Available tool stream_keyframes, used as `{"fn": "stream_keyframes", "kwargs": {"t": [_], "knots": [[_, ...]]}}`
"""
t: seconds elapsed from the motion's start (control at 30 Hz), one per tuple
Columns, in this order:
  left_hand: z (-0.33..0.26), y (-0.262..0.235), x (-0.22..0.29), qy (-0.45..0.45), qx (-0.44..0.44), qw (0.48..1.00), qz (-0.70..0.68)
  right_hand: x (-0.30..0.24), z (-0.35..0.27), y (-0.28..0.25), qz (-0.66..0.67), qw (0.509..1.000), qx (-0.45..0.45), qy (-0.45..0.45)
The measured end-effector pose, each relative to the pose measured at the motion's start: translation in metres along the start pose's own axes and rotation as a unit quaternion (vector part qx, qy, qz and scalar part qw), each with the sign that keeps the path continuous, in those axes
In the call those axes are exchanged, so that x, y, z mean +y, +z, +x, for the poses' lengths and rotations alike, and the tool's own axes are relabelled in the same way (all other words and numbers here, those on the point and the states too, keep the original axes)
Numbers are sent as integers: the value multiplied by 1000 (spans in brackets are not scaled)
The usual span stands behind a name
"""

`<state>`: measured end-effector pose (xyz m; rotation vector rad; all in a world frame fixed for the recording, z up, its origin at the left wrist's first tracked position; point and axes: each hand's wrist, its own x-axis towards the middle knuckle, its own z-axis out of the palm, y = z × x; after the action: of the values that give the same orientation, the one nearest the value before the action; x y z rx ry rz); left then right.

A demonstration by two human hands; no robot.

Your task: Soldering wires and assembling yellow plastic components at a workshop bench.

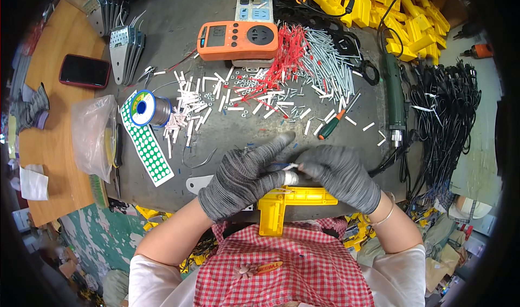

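Both my hands wear grey knitted gloves and meet over the near edge of the dark worktop. My left hand (244,174) stretches one finger up and away, while a lower digit with a white-wrapped tip presses beside some thin wires (280,165). From the other side, my right hand (341,174) has its fingers bent together in a pinch at the wires' end, slightly blurred. Just below them lies a yellow plastic housing (273,212) with two arms at an angle. By my left wrist, a flat light metal plate (197,184) with a hole sticks out.
Beyond my hands lie white sleeves (189,104), red wires (290,50), long screws (327,58) and a green-orange screwdriver (332,125). An orange meter (238,40) stands behind. Solder spool (151,109) and green-dot sticker sheet (154,158) are left; green power screwdriver (394,90) and black cables (441,112) right.
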<state>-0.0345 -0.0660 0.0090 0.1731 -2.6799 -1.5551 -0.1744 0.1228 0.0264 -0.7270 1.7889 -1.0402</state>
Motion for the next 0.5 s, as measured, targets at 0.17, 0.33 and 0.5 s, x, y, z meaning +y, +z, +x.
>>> {"fn": "stream_keyframes", "kwargs": {"t": [0.17,0.33,0.5], "knots": [[4,7,0,58,25,996,-67,-5,4,23,-143,970,56,-190],[-2,-14,15,-224,114,938,-238,-9,4,21,-87,988,2,-126],[-18,-22,2,-3,211,977,-40,-3,1,19,-97,991,-21,-87]]}}
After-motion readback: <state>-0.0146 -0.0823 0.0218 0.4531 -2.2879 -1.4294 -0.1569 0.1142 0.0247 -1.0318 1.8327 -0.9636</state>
